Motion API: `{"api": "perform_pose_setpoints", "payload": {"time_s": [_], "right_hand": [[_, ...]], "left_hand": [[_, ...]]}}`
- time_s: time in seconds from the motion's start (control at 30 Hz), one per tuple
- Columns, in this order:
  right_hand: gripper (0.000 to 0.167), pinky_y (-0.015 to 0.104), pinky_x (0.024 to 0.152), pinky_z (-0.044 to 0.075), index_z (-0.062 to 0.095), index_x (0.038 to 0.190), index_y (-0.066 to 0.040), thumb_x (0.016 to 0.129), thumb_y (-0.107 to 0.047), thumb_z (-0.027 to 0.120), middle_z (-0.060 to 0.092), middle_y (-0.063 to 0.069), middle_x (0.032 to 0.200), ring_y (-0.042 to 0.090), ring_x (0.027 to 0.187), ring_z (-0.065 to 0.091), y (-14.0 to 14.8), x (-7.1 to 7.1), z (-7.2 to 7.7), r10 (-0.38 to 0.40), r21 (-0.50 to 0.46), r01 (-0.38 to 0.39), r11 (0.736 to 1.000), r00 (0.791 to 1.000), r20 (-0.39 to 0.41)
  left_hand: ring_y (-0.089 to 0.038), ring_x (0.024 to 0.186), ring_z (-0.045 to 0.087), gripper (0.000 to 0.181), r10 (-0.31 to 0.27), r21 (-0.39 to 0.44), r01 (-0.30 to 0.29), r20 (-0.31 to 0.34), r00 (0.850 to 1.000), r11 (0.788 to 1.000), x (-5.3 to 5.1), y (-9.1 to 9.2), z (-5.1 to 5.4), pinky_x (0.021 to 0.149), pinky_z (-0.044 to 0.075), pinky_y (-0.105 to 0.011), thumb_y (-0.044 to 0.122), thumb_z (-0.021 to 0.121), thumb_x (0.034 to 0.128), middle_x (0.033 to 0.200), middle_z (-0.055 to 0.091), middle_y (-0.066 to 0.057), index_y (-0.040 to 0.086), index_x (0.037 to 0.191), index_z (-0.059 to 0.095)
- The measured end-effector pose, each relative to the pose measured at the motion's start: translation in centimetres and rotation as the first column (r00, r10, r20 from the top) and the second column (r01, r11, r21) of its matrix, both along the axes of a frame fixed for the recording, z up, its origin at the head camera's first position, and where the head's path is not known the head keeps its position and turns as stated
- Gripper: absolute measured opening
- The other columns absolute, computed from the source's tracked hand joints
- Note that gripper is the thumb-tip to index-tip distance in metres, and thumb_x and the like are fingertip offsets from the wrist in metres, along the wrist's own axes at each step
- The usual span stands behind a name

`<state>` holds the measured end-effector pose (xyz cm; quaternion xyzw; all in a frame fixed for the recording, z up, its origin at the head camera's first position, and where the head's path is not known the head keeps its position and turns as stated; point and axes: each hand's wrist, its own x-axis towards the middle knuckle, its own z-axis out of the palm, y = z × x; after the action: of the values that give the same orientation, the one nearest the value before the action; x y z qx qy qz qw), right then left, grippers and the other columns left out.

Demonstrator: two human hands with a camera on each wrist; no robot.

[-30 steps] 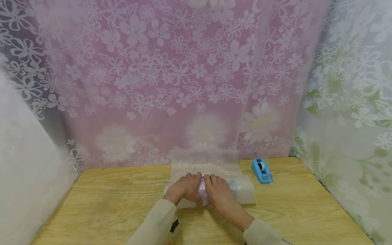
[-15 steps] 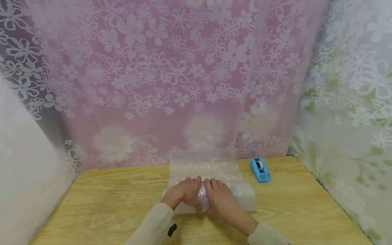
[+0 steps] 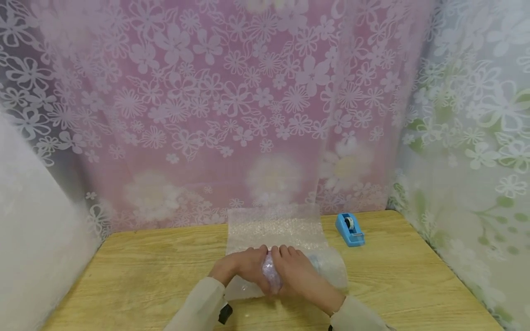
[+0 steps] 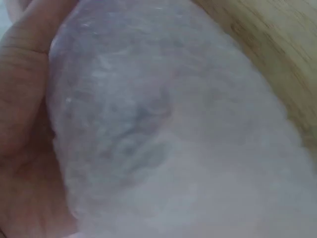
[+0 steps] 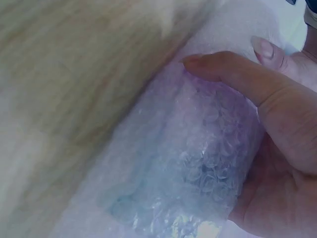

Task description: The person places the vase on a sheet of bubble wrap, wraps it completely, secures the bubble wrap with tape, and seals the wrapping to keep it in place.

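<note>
A rounded bundle in clear bubble wrap lies on the table, purple in the middle and light blue toward its right end. What is inside is blurred by the layers. My left hand grips it from the left, and my right hand holds it just beside, fingers curled over the top. Behind the bundle the flat bubble wrap sheet stretches to the back. In the right wrist view, the thumb lies along the wrapped bundle. In the left wrist view, loose wrap covers most of the picture.
A blue tape dispenser with a roll of tape stands at the back right of the wooden table. Floral curtains hang behind the table and along its sides. The sheet's far end reaches the back curtain.
Both hands and the bundle have moved toward the person, and more of the flat sheet shows behind them. Both hands keep their hold. The whole view has shifted slightly.
</note>
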<state>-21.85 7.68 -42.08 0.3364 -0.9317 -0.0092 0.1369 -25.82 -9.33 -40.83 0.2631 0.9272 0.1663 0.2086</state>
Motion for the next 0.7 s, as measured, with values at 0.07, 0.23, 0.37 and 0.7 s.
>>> {"api": "perform_pose_setpoints", "payload": {"time_s": [0.07,0.23,0.37,0.7], "right_hand": [[0.090,0.036,0.072,0.049,0.048,0.116,0.004,0.058,-0.056,0.083,0.053,0.011,0.094,0.024,0.083,0.053,-0.1,-0.1,0.2,0.008,0.020,-0.008,1.000,1.000,-0.017],[0.088,0.033,0.066,0.048,0.048,0.112,0.002,0.058,-0.057,0.083,0.050,0.009,0.089,0.021,0.075,0.050,-0.3,-0.4,0.5,0.007,0.072,-0.006,0.997,1.000,-0.016],[0.083,0.032,0.061,0.045,0.049,0.107,-0.001,0.058,-0.058,0.083,0.047,0.007,0.084,0.019,0.070,0.046,-0.4,-0.5,0.7,0.008,0.083,-0.007,0.997,1.000,-0.011],[0.070,0.030,0.059,0.043,0.048,0.099,-0.001,0.059,-0.043,0.087,0.044,0.007,0.080,0.020,0.068,0.044,-0.4,-0.8,0.5,0.013,0.091,-0.007,0.996,0.998,-0.068]], "left_hand": [[-0.012,0.089,0.053,0.092,-0.003,0.042,0.002,0.016,1.000,0.999,-0.2,-0.3,-0.2,0.075,0.048,-0.031,0.048,0.085,0.0612,0.102,0.054,0.003,0.011,0.132,0.040],[-0.021,0.108,0.055,0.123,-0.008,0.042,0.012,-0.099,0.995,0.999,-0.2,-0.9,-0.4,0.089,0.045,-0.040,0.063,0.081,0.0583,0.124,0.056,-0.004,0.015,0.151,0.017],[-0.030,0.125,0.044,0.132,-0.033,-0.065,0.011,-0.357,0.933,0.998,0.6,-1.0,-0.2,0.102,0.035,-0.048,0.077,0.073,0.0534,0.140,0.046,-0.009,0.011,0.152,0.015],[-0.026,0.107,0.056,0.089,-0.108,-0.175,-0.067,-0.822,0.560,0.982,6.1,-0.5,-1.3,0.092,0.046,-0.037,0.058,0.079,0.0643,0.116,0.059,-0.013,-0.003,0.124,0.053]]}}
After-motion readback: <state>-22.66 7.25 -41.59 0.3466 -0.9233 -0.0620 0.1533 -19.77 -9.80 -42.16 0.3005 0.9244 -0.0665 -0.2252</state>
